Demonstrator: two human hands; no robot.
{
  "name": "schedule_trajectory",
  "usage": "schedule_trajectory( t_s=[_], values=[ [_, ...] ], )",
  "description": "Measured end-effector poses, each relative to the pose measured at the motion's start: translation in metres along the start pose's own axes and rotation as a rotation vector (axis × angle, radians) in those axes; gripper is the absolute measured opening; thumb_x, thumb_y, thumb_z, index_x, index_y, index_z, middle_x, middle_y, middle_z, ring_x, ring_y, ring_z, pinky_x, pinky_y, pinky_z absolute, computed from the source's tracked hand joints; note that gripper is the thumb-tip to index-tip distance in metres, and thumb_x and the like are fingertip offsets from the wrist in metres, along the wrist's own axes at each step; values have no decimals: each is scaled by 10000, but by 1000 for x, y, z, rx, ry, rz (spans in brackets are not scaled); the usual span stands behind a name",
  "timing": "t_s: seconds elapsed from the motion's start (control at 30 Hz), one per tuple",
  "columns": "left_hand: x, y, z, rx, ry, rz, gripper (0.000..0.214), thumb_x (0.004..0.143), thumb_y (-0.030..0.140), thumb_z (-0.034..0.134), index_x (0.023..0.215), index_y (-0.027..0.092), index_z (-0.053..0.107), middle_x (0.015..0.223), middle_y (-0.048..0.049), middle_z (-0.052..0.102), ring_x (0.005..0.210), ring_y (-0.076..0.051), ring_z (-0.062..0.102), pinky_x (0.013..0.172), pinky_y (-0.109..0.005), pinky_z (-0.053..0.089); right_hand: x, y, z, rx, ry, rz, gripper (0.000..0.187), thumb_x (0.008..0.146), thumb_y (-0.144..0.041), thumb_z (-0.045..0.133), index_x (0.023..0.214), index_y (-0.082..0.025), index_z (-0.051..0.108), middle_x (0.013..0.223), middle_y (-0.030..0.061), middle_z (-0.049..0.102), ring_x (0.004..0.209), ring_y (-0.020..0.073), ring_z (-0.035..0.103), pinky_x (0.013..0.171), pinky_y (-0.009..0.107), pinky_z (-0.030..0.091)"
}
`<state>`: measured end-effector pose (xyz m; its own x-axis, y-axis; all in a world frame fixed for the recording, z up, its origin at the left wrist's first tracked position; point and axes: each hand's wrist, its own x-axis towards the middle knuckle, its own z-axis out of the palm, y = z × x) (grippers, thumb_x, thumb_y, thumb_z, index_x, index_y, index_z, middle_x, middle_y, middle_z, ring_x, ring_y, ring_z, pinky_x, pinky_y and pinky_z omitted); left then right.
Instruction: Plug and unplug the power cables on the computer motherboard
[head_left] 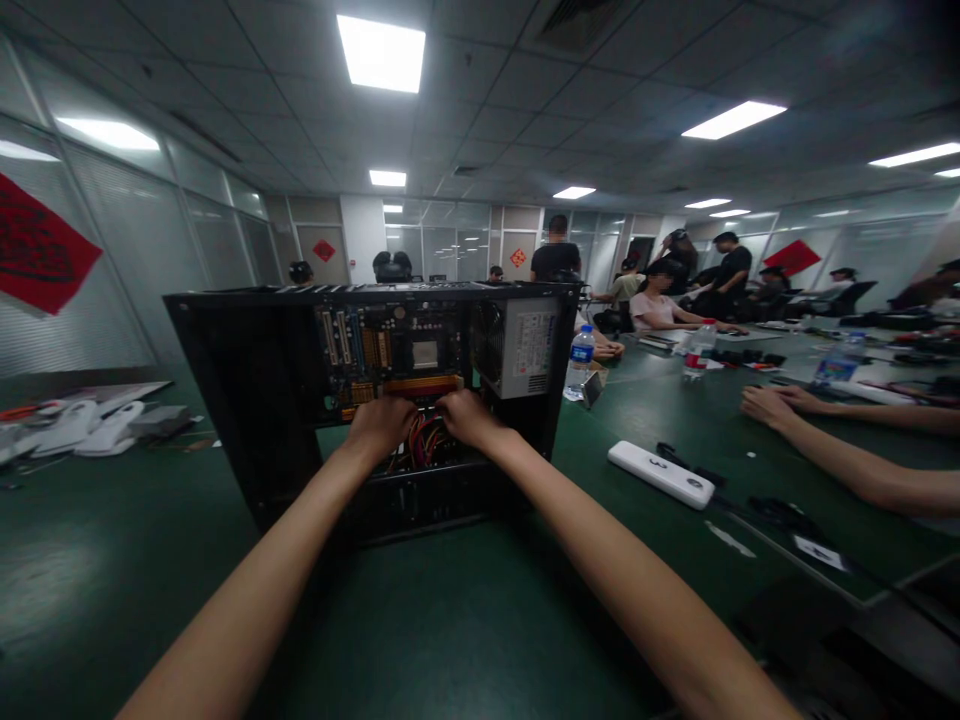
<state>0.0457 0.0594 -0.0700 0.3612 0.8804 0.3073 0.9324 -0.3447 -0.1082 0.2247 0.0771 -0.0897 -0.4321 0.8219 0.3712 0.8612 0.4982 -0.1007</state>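
An open black computer case (375, 510) stands upright on the green table, its open side towards me. Inside, a motherboard (360, 325) carries several slots and a silvery square processor area (425, 354). My left hand (381, 425) is at the left end of the orange-red memory slots (424, 385), its fingers curled together. At the other end of these slots is my right hand (469, 416), also closed. The fingertips of both hands are hidden, so what they grip cannot be made out. Red and yellow cables (427, 440) hang just below and between them. A power supply (529, 345) fills the upper right.
Left of the case lie white plastic pieces (109, 425). On the right are a water bottle (580, 360), a white power strip (660, 474) and black cables (784, 515). Another person's hands (772, 405) rest on the table. More people are further back.
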Motion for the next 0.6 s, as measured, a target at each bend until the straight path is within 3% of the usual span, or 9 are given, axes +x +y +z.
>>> schedule_trajectory(
  t_s=[0.6],
  values=[
    [3, 0, 1, -10, 6, -34, 386, 944, 404, 422, 1091, 257, 747, 1057, -103, 756, 964, -280, 701, 796, -345, 504, -1, -6, -7, -31, -79, 107, 333, 897, -98, 518, 1164, -142, 712, 1156, 158, 696, 1130, 225, 635, 968, 269, 434]
  ],
)
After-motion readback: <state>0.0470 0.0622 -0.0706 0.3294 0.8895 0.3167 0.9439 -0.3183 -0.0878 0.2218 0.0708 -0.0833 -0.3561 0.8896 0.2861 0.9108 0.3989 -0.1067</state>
